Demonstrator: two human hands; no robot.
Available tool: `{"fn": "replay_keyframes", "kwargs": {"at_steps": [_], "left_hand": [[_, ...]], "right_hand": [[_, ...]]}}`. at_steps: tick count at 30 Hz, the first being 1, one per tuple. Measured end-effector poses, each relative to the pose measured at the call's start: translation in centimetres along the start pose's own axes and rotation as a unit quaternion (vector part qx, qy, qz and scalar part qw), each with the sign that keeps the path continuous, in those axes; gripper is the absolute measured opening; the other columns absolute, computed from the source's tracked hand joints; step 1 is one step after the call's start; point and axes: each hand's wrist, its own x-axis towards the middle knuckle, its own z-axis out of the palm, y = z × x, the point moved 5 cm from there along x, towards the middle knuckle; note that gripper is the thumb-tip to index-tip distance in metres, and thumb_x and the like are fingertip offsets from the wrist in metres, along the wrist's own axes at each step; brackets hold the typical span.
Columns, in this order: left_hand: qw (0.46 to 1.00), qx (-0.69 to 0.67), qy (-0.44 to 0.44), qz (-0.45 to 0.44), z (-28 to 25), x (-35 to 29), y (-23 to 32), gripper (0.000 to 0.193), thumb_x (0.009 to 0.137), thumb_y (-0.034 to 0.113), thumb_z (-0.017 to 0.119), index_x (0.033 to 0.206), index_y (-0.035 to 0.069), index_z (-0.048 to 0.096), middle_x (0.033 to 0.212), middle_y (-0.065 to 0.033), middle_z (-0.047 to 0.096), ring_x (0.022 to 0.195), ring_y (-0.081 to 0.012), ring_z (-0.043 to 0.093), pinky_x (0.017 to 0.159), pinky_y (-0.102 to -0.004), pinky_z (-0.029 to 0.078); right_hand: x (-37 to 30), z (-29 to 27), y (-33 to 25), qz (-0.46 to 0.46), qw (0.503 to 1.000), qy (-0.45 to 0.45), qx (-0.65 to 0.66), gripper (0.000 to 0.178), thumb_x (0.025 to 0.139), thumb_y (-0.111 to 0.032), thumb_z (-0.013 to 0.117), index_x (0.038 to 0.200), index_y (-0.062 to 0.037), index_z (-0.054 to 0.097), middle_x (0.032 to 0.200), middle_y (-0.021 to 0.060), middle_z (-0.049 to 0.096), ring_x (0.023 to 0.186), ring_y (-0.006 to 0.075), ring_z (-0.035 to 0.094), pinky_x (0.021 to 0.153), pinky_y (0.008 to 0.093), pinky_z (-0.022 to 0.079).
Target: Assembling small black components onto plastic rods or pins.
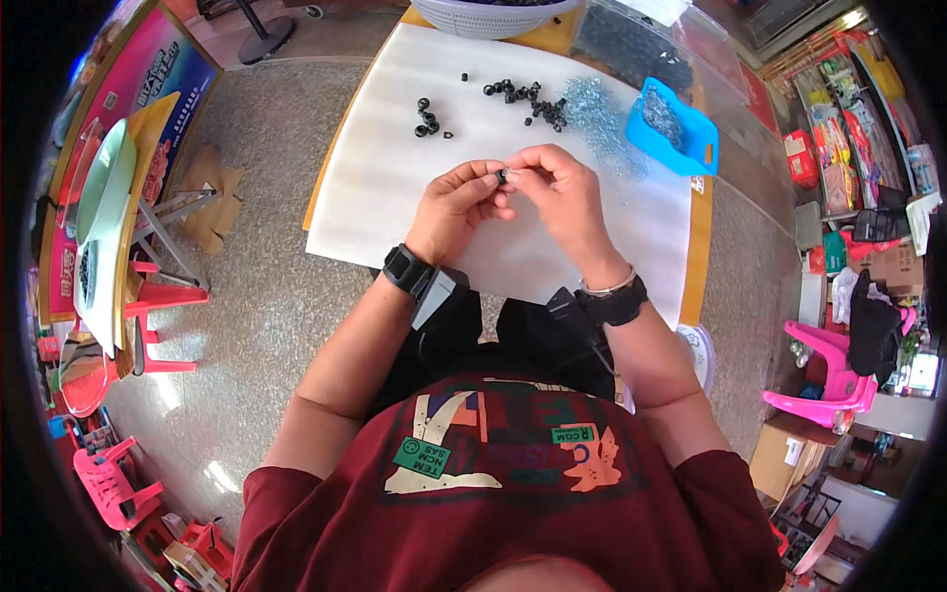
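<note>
Between the fingertips of my left hand (460, 205) is a small black plastic part (501, 177), pinched by thumb and forefinger. My right hand (562, 197) meets it there, its thumb and forefinger closed at the part; what those fingertips grip is too small to make out. Both hands are just above the white sheet (395, 197) on the table. Beyond them lie a small group of black parts (426, 128) on the left and a larger scatter of the same parts (533, 102) in the middle. Right of these spreads a heap of small clear bluish pieces (600, 118).
A blue plastic basket (702, 148) holding more clear pieces stands at the table's right. At the far edge are a pale lilac basket (483, 20) and a transparent bin (641, 49) with dark contents. A second table with red stools (163, 296) stands left.
</note>
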Motion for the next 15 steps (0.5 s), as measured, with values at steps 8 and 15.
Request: {"fn": "replay_keyframes", "kwargs": {"at_steps": [8, 15], "left_hand": [[1.0, 0.002, -0.002, 0.004, -0.1, -0.1, 0.1, 0.022, 0.095, 0.007, 0.048, 0.112, -0.004, 0.054, 0.093, -0.0095, 0.062, 0.079, -0.0149, 0.061, 0.074, -0.0302, 0.054], [1.0, -0.013, 0.012, 0.024, 0.0, -0.1, 0.4, 0.021, 0.094, 0.006, 0.048, 0.111, -0.004, 0.055, 0.091, -0.0114, 0.062, 0.076, -0.0157, 0.061, 0.072, -0.03, 0.054]], "right_hand": [[-1.4, 0.7, -1.8, -0.182, 0.958, 0.036, -0.217, 0.011, 0.084, -0.003, 0.059, 0.093, -0.0019, 0.065, 0.087, 0.0105, 0.062, 0.073, 0.0232, 0.061, 0.065, 0.0323, 0.05], [0.1, -0.4, -1.8, -0.123, 0.974, 0.06, -0.182, 0.014, 0.084, -0.002, 0.056, 0.095, -0.0013, 0.064, 0.087, 0.0128, 0.064, 0.078, 0.0296, 0.062, 0.069, 0.0368, 0.049]]}}
